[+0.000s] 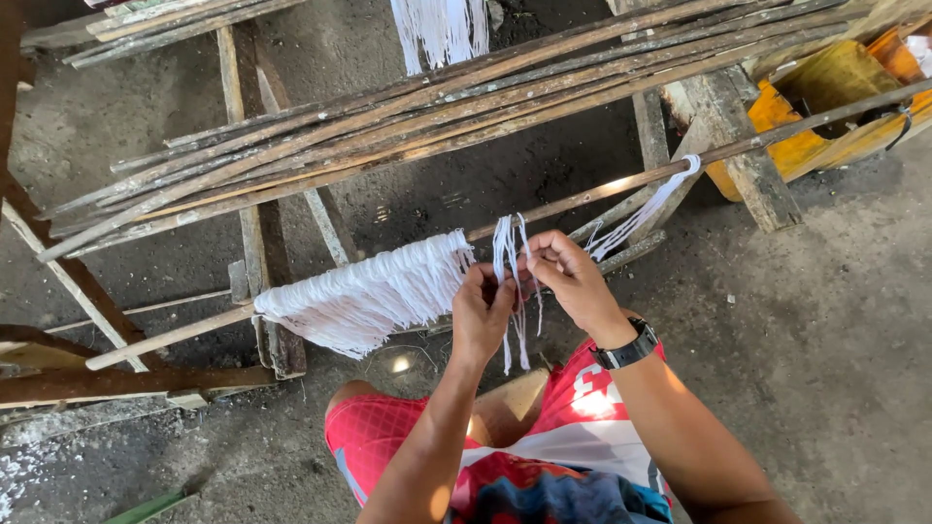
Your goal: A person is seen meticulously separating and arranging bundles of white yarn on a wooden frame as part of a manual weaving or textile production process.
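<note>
A long thin wooden stick (582, 199) runs across the view from lower left to upper right. A thick row of white strands (364, 296) hangs looped over it on the left. My left hand (482, 309) and my right hand (573, 277) are both closed on a small bunch of white strands (508, 254) draped over the stick just right of the row. Its loose ends dangle below my hands. A separate white loop (649, 206) hangs further right on the stick. A black watch sits on my right wrist.
A bundle of several long bare sticks (408, 116) lies on a wooden rack behind. More white strands (442, 27) hang at the top. Yellow containers (825, 97) stand at the upper right. The concrete floor (825, 320) is grey; my knees in red shorts are below.
</note>
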